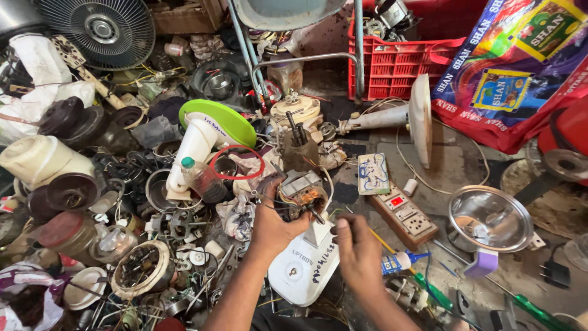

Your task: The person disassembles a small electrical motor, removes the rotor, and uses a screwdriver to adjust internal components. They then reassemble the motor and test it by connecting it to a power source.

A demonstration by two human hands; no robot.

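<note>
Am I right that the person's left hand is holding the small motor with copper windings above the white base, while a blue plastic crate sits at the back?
Not quite: in the head view the crate at the back is red, not blue. The rest holds: the left hand holds the small motor with copper windings above the white base.

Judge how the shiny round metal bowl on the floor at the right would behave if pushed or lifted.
The shiny round metal bowl looks thin-walled, so it is probably light for its size and stiff. Its curved, polished surface suggests it could rock, slide or spin when nudged. It lies tilted beside a small lilac block, so a push might tip it further; the smooth metal may feel slippery in a hand.
</note>
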